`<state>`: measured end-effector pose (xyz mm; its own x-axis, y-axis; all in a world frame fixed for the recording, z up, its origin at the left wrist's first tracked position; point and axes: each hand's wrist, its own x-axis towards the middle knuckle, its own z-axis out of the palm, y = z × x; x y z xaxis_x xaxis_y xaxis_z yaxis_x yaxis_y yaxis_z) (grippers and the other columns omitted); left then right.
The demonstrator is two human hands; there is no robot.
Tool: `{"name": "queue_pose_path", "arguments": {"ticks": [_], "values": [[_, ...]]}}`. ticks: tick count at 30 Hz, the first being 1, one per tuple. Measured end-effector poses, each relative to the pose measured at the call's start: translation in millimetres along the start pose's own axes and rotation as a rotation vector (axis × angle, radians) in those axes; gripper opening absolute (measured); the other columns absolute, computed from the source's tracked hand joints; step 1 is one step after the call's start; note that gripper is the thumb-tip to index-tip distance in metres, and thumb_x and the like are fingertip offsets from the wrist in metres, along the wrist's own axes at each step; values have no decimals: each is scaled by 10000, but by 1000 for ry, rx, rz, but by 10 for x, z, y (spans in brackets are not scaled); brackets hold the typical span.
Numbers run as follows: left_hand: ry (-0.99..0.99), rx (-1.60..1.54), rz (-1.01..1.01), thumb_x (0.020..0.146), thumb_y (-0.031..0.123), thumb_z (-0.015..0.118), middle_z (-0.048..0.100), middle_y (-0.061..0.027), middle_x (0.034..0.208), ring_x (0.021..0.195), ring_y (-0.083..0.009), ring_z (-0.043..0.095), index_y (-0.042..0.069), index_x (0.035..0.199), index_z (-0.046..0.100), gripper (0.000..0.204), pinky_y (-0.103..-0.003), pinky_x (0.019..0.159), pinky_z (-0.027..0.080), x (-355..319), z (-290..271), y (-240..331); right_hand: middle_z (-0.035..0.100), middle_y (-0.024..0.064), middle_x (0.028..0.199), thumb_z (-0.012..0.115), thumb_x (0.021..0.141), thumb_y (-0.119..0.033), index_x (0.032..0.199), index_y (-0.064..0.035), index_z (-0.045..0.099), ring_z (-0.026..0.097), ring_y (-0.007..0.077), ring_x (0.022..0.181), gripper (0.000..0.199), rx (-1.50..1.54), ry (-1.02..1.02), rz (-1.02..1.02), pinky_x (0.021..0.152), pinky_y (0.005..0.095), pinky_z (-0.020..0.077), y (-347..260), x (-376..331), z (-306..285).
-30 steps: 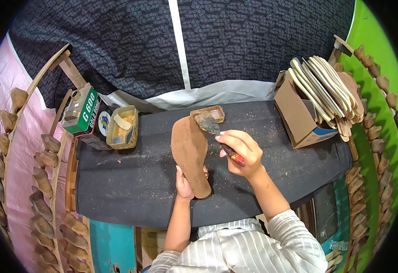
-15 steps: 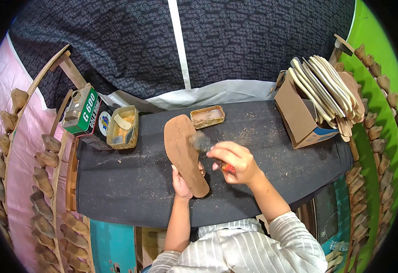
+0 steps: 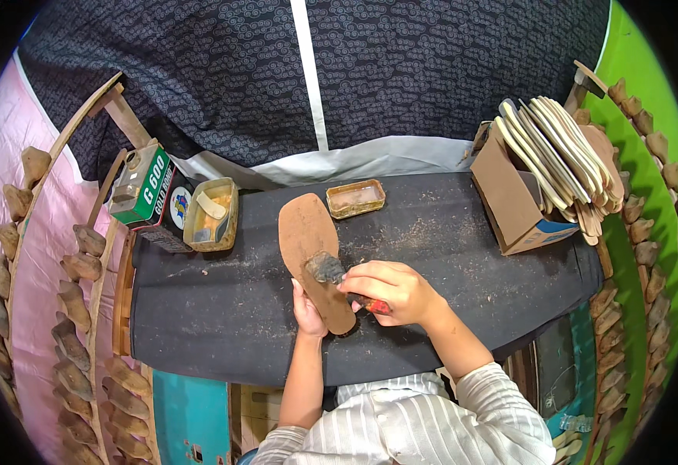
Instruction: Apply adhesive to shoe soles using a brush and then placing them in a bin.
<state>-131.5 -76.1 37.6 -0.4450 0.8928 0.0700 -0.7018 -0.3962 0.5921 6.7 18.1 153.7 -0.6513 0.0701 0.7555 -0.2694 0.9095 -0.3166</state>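
A brown shoe sole [image 3: 308,229] is held up over the dark-covered table, its wide end pointing away from me. My left hand [image 3: 307,314] grips it near the narrow end, thumb along the left edge and the other fingers hidden beneath. In my right hand [image 3: 401,293] is a brush [image 3: 326,268] with a red handle and dark, matted bristles. The bristles lie on the middle of the sole's upper face. Just beyond the sole stands a small rectangular tub [image 3: 356,200] with a crusted rim.
At the left stand a green and black metal can [image 3: 151,194] and a yellowish container [image 3: 213,221] with a pale scraper-like piece inside. A cardboard box [image 3: 509,209] packed with soles [image 3: 556,155] stands at the right. Racks of wooden shoe lasts [image 3: 72,345] flank both sides. Crumbs litter the black cloth [image 3: 215,310].
The brush in my right hand has moved down the sole toward me, from the wide part's right edge to the middle. My left hand keeps its hold on the sole.
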Motion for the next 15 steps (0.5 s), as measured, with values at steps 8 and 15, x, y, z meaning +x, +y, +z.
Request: {"name": "queue_pose_path", "arguments": {"ticks": [8, 15], "values": [[-54, 85, 81, 965, 539, 203, 607, -68, 956, 815, -166, 562, 66, 1201, 502, 606, -323, 729, 462, 31, -19, -32, 614, 123, 961, 701, 656, -20, 972, -25, 620, 634, 284, 842, 327, -75, 73, 53, 724, 351, 535, 78, 58, 51], [-33, 0, 49, 987, 468, 228, 614, -31, 948, 840, -119, 554, 83, 1137, 528, 511, -295, 771, 455, 18, -33, 5, 623, 110, 946, 722, 656, -38, 983, -30, 648, 635, 275, 806, 336, 13, 134, 48, 703, 342, 533, 23, 84, 132]]}}
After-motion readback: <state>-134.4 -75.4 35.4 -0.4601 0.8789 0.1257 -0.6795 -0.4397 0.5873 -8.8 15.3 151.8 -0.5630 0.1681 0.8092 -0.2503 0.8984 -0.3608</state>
